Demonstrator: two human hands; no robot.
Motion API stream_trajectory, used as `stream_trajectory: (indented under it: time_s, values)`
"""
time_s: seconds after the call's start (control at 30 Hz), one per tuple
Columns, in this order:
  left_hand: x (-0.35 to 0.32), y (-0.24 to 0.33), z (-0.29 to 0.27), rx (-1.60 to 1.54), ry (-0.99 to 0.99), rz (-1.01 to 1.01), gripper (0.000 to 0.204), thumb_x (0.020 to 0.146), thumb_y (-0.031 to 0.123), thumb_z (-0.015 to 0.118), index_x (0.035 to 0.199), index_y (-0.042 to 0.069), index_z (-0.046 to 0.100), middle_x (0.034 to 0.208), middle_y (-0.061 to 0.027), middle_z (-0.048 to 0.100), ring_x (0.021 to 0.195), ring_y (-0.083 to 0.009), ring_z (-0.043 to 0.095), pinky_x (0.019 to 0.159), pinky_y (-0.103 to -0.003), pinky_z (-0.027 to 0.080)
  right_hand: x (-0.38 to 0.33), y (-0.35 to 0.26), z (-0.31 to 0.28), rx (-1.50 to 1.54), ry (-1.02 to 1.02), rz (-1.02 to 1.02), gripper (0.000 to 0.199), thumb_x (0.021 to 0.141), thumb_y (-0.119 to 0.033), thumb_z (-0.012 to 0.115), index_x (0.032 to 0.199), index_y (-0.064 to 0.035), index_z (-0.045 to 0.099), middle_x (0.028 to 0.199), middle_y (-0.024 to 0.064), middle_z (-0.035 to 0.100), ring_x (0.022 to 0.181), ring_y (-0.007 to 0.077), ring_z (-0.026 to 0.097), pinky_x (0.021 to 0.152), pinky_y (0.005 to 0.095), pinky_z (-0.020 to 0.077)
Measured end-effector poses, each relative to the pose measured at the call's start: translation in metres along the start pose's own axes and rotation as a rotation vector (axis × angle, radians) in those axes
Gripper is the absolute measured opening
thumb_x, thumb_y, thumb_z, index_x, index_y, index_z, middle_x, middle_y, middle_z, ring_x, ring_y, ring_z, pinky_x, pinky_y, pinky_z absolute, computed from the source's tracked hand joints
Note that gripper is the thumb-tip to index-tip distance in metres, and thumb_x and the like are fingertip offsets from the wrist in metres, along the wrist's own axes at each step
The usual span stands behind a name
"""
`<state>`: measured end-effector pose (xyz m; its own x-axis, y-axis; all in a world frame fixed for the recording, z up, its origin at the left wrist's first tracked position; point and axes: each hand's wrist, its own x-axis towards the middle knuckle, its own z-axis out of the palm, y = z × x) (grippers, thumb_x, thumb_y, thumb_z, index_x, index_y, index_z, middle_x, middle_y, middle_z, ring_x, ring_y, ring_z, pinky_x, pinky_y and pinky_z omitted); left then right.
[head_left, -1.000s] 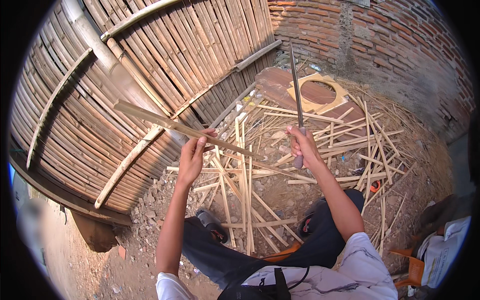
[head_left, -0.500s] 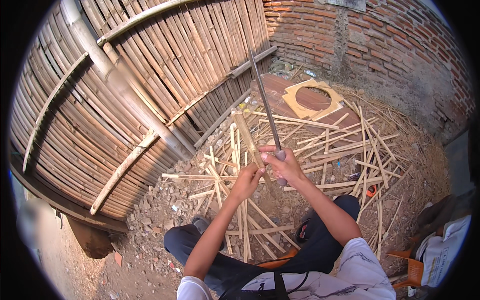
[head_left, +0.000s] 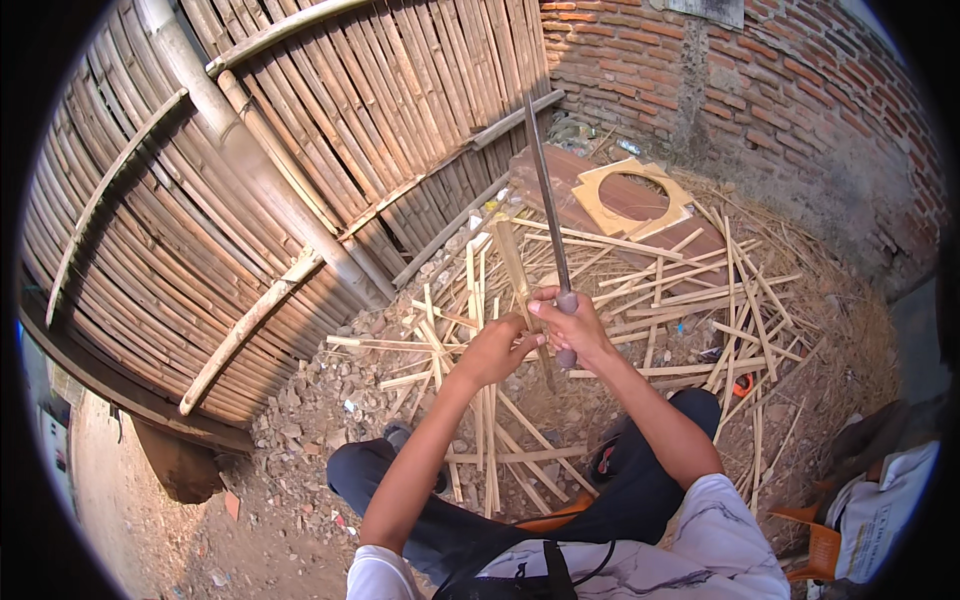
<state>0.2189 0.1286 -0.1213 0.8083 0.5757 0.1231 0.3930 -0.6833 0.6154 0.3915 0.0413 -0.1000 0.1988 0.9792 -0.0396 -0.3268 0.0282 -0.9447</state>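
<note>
My right hand (head_left: 572, 328) is closed round the greyish-purple handle of a machete (head_left: 549, 200), its long, narrow, dark blade pointing up and away. Beside the blade a split bamboo piece (head_left: 512, 262) stands at a slant, its far end wider. My left hand (head_left: 494, 351) is on the lower part of this bamboo, its thumb and fingertips against it; some of its fingers are hidden. The thumb and fingers of my right hand also come up against the bamboo. The blade and the bamboo are apart along most of their length.
Several pale bamboo strips (head_left: 640, 320) lie criss-crossed on the stony ground before me. Beyond them are a brown board (head_left: 555, 185) and a yellowish panel (head_left: 597, 205) with a round hole. A bamboo fence (head_left: 300, 120) rises left, a brick wall (head_left: 790, 110) right. A white sack (head_left: 880, 520) sits lower right.
The machete and the bamboo piece have shifted slightly right in the picture. My left hand's fingers have loosened a little and its thumb has come away from my right hand.
</note>
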Motion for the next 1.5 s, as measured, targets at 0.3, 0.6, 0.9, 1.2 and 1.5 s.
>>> stream_trajectory:
  time_s: [0.3, 0.6, 0.9, 1.2, 1.5]
  values:
    - [0.004, 0.098, -0.103, -0.35, 0.653, 0.179, 0.039, 0.092, 0.01, 0.076, 0.129, 0.003, 0.068, 0.113, -0.0116, 0.069, 0.1, -0.0145, 0.068, 0.082, -0.029, 0.059, -0.001, 0.0, -0.009, -0.055, 0.031, 0.022, 0.026, 0.093, -0.02, 0.076, 0.109, -0.0018, 0.067, 0.062, -0.0053, 0.052, 0.046, 0.0036, 0.041, 0.043, 0.0233, 0.0297]
    - [0.036, 0.11, -0.119, -0.104, 0.785, 0.204, 0.018, 0.089, 0.007, 0.078, 0.106, 0.004, 0.08, 0.088, -0.0073, 0.075, 0.079, -0.0129, 0.072, 0.069, -0.025, 0.059, -0.007, 0.001, -0.012, 0.012, 0.123, 0.01, 0.044, 0.104, -0.046, 0.057, 0.105, -0.0031, 0.063, 0.054, -0.0056, 0.039, 0.041, 0.0062, 0.033, 0.042, 0.0252, 0.0297]
    - [0.049, 0.107, -0.106, -0.151, 0.919, 0.227, 0.013, 0.087, 0.004, 0.079, 0.1, 0.0, 0.079, 0.086, -0.0102, 0.076, 0.07, -0.0114, 0.072, 0.062, -0.024, 0.059, -0.101, 0.064, 0.025, 0.454, 0.146, 0.343, 0.064, 0.104, -0.071, 0.032, 0.094, -0.01, 0.049, 0.05, -0.0011, 0.035, 0.036, 0.0107, 0.03, 0.039, 0.0281, 0.0309]
    - [0.047, 0.103, -0.102, -0.169, 0.951, 0.306, 0.014, 0.088, 0.005, 0.079, 0.1, -0.001, 0.079, 0.086, -0.0104, 0.077, 0.072, -0.0128, 0.073, 0.064, -0.024, 0.06, -0.108, 0.064, 0.045, 0.416, 0.156, 0.186, 0.064, 0.103, -0.071, 0.032, 0.091, -0.0109, 0.046, 0.051, -0.0017, 0.033, 0.037, 0.0112, 0.03, 0.04, 0.0289, 0.03]
    - [0.041, 0.096, -0.104, -0.13, 0.95, 0.308, 0.014, 0.089, 0.005, 0.079, 0.101, -0.001, 0.079, 0.088, -0.0108, 0.077, 0.077, -0.0128, 0.075, 0.067, -0.024, 0.061, -0.117, 0.114, 0.012, 0.454, 0.275, 0.506, 0.061, 0.104, -0.069, 0.035, 0.087, -0.0108, 0.045, 0.051, -0.0022, 0.032, 0.038, 0.0103, 0.029, 0.04, 0.0291, 0.029]
